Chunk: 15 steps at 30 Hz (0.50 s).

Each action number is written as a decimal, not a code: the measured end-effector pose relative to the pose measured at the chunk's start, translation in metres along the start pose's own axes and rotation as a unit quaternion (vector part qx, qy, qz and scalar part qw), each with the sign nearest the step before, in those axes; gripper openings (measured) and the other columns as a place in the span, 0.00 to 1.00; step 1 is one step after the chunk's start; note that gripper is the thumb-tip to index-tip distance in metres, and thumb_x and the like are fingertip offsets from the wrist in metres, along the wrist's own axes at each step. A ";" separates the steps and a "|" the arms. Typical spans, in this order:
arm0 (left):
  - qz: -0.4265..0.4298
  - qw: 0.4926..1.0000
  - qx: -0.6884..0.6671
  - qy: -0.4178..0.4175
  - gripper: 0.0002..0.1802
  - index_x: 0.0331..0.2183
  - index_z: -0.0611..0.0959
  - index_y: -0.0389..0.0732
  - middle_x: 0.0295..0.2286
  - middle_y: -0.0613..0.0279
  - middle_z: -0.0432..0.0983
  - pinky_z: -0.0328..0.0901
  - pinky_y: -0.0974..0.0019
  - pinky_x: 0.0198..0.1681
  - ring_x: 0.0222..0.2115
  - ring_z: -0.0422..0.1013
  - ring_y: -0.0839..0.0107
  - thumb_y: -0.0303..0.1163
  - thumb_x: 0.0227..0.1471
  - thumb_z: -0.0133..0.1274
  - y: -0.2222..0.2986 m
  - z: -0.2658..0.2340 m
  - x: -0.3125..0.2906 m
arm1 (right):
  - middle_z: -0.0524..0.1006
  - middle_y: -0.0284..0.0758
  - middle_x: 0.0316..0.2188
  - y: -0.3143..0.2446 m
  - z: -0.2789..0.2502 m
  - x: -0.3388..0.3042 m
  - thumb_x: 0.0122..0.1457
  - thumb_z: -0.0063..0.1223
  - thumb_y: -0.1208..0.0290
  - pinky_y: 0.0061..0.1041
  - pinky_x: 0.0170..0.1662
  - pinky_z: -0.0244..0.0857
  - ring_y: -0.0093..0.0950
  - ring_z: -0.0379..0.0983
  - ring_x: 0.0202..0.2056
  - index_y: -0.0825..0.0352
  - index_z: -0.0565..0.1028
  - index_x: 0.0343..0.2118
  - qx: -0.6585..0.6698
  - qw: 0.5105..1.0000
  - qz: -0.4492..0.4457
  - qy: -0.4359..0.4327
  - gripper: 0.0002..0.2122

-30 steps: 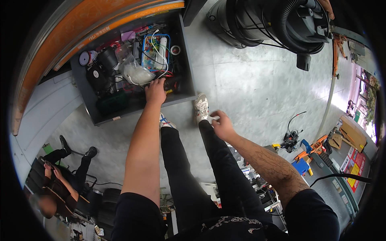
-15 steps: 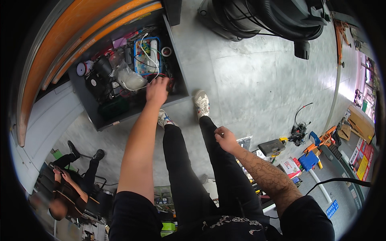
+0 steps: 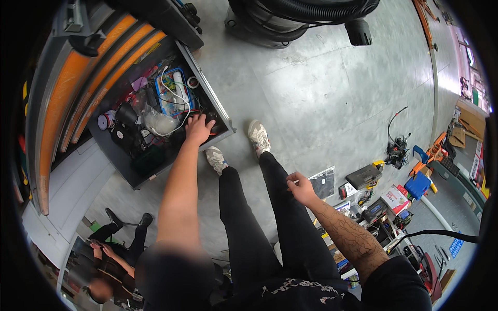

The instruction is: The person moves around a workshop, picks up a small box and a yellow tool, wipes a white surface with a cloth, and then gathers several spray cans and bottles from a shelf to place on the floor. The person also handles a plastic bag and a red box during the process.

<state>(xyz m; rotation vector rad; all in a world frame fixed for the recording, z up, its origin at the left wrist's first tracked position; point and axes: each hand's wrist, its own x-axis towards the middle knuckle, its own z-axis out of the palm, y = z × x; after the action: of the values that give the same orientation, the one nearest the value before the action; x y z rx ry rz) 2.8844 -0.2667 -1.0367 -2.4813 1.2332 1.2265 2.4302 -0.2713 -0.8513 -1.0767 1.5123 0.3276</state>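
My left hand (image 3: 198,129) reaches into the near right corner of an open grey drawer (image 3: 208,87). Its fingers are spread over dark items that I cannot make out, and nothing shows in its grasp. Just left of it lies a clear plastic bag (image 3: 160,122) with whitish contents, a white cable running beside it. Farther back in the drawer is a blue-rimmed tray (image 3: 160,93) holding a white bar-shaped piece (image 3: 179,84) and small parts. A roll of tape (image 3: 193,82) sits to the tray's right. My right hand (image 3: 303,188) hangs above my right thigh, fingers loosely curled, holding nothing visible.
Orange-fronted drawers (image 3: 98,67) rise at the left. A vacuum cleaner (image 3: 275,23) with a black hose stands at the top. Tool cases (image 3: 364,177), boxes and cables lie on the floor to the right. Another person (image 3: 116,264) sits at the lower left.
The view has shifted, so the drawer appears farther left. My left hand stays at its near right corner, with the thumb now spread away. My right hand remains above my thigh.
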 end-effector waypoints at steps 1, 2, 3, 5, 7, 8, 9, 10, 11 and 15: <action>-0.009 1.000 0.024 -0.007 0.36 0.63 0.82 0.43 0.65 0.52 0.75 0.65 0.38 0.67 0.68 0.65 0.45 0.57 0.66 0.63 0.004 0.002 0.005 | 0.88 0.39 0.39 0.006 0.000 -0.001 0.69 0.60 0.71 0.34 0.43 0.80 0.30 0.85 0.36 0.69 0.81 0.51 0.003 1.000 0.016 0.002 0.11; -0.027 0.998 0.047 -0.022 0.36 0.63 0.82 0.43 0.64 0.51 0.76 0.66 0.38 0.67 0.68 0.67 0.45 0.57 0.65 0.64 0.011 0.006 0.014 | 0.88 0.39 0.39 0.013 0.000 -0.001 0.69 0.60 0.71 0.34 0.43 0.80 0.29 0.85 0.36 0.69 0.81 0.51 -0.003 1.000 0.001 0.009 0.11; -0.042 0.996 0.074 -0.030 0.36 0.63 0.82 0.42 0.63 0.50 0.77 0.66 0.38 0.67 0.67 0.68 0.45 0.57 0.64 0.64 0.020 0.009 0.025 | 0.88 0.39 0.40 0.019 0.000 0.000 0.70 0.60 0.71 0.34 0.44 0.80 0.29 0.85 0.36 0.69 0.81 0.51 -0.007 1.000 0.001 0.017 0.11; -0.101 0.990 0.091 0.030 0.30 0.59 0.86 0.45 0.59 0.49 0.82 0.73 0.42 0.63 0.62 0.77 0.47 0.52 0.63 0.64 0.039 0.026 0.038 | 0.88 0.39 0.41 0.034 0.001 -0.006 0.70 0.60 0.70 0.35 0.44 0.80 0.29 0.85 0.36 0.69 0.81 0.52 0.015 0.999 0.015 0.023 0.11; -0.226 0.973 0.026 -0.039 0.27 0.61 0.87 0.47 0.59 0.45 0.84 0.76 0.45 0.63 0.60 0.80 0.46 0.50 0.68 0.57 0.051 0.034 0.055 | 0.88 0.39 0.42 0.052 0.001 -0.021 0.71 0.60 0.70 0.35 0.45 0.80 0.29 0.85 0.37 0.68 0.81 0.52 0.069 0.995 0.059 0.037 0.11; -0.235 0.972 -0.002 -0.018 0.31 0.62 0.86 0.46 0.62 0.44 0.81 0.75 0.44 0.65 0.64 0.77 0.47 0.55 0.67 0.58 0.051 0.039 0.056 | 0.88 0.40 0.43 0.063 0.003 -0.030 0.72 0.60 0.69 0.35 0.46 0.80 0.30 0.85 0.38 0.68 0.81 0.52 0.100 0.993 0.038 0.054 0.11; -0.238 0.971 0.008 -0.014 0.32 0.61 0.86 0.48 0.64 0.45 0.79 0.74 0.42 0.66 0.66 0.75 0.48 0.57 0.65 0.60 0.051 0.043 0.054 | 0.87 0.40 0.43 0.077 0.002 -0.042 0.72 0.59 0.69 0.34 0.46 0.80 0.30 0.86 0.39 0.68 0.81 0.52 0.131 0.989 0.035 0.055 0.11; -0.214 0.976 0.026 -0.015 0.34 0.60 0.87 0.50 0.64 0.47 0.79 0.72 0.40 0.67 0.66 0.74 0.46 0.61 0.61 0.64 0.046 0.044 0.047 | 0.86 0.37 0.42 0.096 -0.004 -0.059 0.72 0.59 0.70 0.32 0.45 0.80 0.28 0.86 0.38 0.68 0.80 0.52 0.131 0.989 0.015 0.060 0.11; -0.166 0.982 0.070 0.061 0.31 0.55 0.89 0.51 0.59 0.49 0.83 0.73 0.41 0.64 0.62 0.77 0.46 0.60 0.58 0.68 0.038 0.049 0.029 | 0.85 0.35 0.41 0.116 -0.003 -0.076 0.72 0.59 0.70 0.30 0.44 0.80 0.27 0.86 0.36 0.68 0.80 0.53 0.149 0.987 0.026 0.061 0.11; 0.024 0.965 -0.008 0.260 0.14 0.43 0.90 0.49 0.44 0.56 0.87 0.70 0.46 0.59 0.52 0.77 0.48 0.39 0.54 0.71 0.015 0.032 -0.080 | 0.88 0.41 0.41 0.226 -0.018 -0.180 0.67 0.61 0.63 0.39 0.48 0.81 0.37 0.88 0.43 0.65 0.82 0.49 0.119 0.987 0.056 0.090 0.13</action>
<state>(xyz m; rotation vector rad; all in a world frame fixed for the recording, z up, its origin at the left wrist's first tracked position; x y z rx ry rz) 2.8265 -0.2139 -0.9984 -2.9077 1.3904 0.6004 2.2246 -0.0856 -0.7675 -0.8502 1.7297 0.1238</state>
